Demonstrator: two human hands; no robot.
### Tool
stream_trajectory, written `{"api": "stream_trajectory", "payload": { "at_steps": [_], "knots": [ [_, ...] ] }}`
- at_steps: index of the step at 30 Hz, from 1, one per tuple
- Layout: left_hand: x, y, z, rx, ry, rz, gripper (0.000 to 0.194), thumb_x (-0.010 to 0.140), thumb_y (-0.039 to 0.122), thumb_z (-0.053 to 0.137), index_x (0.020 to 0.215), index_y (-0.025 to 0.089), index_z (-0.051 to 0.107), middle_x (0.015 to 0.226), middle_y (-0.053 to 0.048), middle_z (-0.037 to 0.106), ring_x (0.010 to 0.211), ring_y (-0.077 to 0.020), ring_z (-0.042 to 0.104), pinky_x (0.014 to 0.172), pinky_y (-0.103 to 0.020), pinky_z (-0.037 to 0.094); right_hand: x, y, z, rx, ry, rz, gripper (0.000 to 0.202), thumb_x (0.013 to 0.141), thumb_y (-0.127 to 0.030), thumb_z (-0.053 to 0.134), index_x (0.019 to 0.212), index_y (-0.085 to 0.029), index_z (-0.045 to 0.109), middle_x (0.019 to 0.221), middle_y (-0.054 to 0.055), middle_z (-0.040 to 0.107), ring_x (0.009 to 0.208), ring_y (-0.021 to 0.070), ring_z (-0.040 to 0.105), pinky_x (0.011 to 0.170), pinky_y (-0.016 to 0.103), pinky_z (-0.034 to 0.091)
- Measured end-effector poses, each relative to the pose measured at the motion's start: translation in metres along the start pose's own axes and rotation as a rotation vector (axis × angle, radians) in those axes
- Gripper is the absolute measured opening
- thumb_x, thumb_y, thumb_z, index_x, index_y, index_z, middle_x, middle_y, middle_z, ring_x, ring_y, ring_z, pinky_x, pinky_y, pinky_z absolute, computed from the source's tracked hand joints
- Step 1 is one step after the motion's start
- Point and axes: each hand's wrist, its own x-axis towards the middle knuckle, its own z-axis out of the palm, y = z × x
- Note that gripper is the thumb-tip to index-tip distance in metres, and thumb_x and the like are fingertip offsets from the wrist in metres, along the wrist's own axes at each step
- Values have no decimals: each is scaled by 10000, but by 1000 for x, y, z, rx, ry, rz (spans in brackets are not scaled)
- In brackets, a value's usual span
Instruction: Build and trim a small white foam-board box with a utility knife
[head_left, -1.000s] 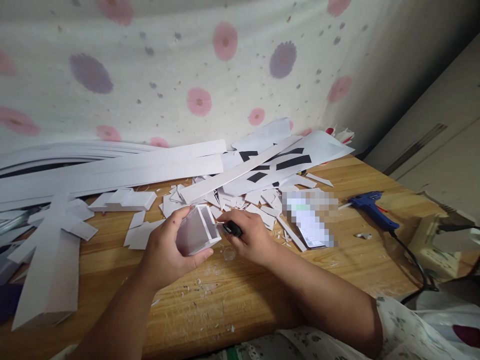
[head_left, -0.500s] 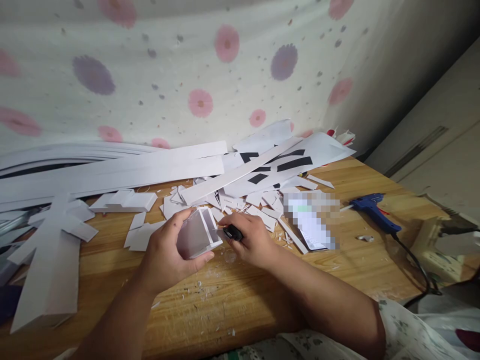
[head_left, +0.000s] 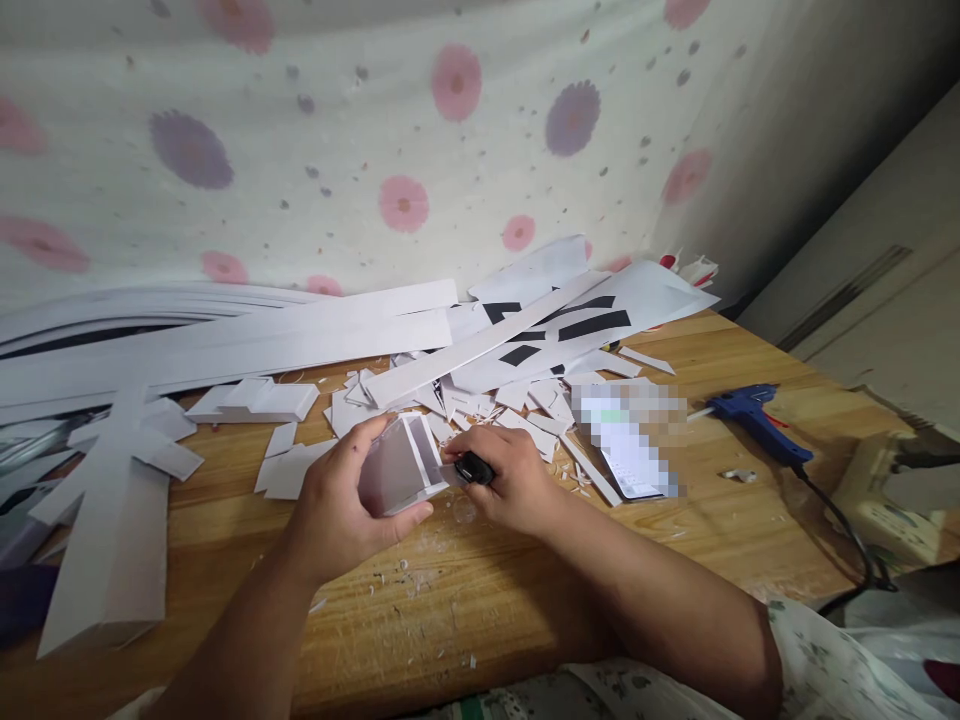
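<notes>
My left hand (head_left: 334, 505) is wrapped round a small white board box (head_left: 394, 468), its thumb under the near edge and fingers over the far side. The box is tilted, with its open, rimmed end facing right. In my right hand (head_left: 514, 480) is a utility knife (head_left: 474, 468) with a black handle. Its short blade points left, at the near corner of the box's rim; whether it touches the rim I cannot tell. Both hands are above the wooden table (head_left: 375, 630), and the knife's rear end is hidden in my fist.
White board offcuts (head_left: 517, 400) lie heaped behind the hands. Long white strips (head_left: 225, 345) and a printed sheet (head_left: 585, 325) stretch across the back. To the right are a phone (head_left: 626, 450), a blue glue gun (head_left: 757, 420) with its cord, and a power strip (head_left: 892, 510). A folded white piece (head_left: 112, 540) stands left.
The knife has shifted slightly down and right at the box's rim, and more of its blade shows. My left hand keeps its hold on the box. The whole view has moved a little.
</notes>
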Motion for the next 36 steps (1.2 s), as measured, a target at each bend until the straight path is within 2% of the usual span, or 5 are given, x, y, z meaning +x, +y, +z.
{"api": "stream_trajectory", "payload": {
  "at_steps": [5,10,20,29,36],
  "knots": [
    [2,7,-3,-91,0,-23,698,596,405,729,1197,168,465,1069,-113,667,912,-259,659,767,-378,556,0,0,-4,-35,-30,26,146,683,-126,488,771,-195,582,678,20,672,602,140,627,557,244,476],
    [4,10,-5,-150,-33,-79,703,572,407,730,1181,165,476,1053,-114,662,919,-267,645,795,-403,541,3,1,-8,-74,-37,-39,161,656,-122,467,747,-198,576,635,5,658,552,129,607,511,226,449],
    [2,11,-8,-264,-65,-61,703,575,397,737,1192,187,475,1082,-94,644,937,-259,625,831,-407,518,4,-2,-8,-174,-83,-63,153,634,-119,448,724,-199,543,586,-7,604,505,123,531,483,225,389],
    [-2,13,-9,-300,-94,-70,702,573,388,743,1193,188,480,1098,-106,643,952,-269,627,848,-420,514,4,-2,-4,-239,-37,-67,107,664,-129,443,708,-204,506,563,-6,560,489,126,486,459,239,354],
    [-4,16,-8,-260,-81,-48,732,557,408,748,1196,173,479,1112,-128,651,973,-288,632,823,-425,523,4,-1,-3,-229,-14,-50,121,659,-126,443,716,-207,512,575,-13,572,490,118,504,464,234,371]
  ]
}}
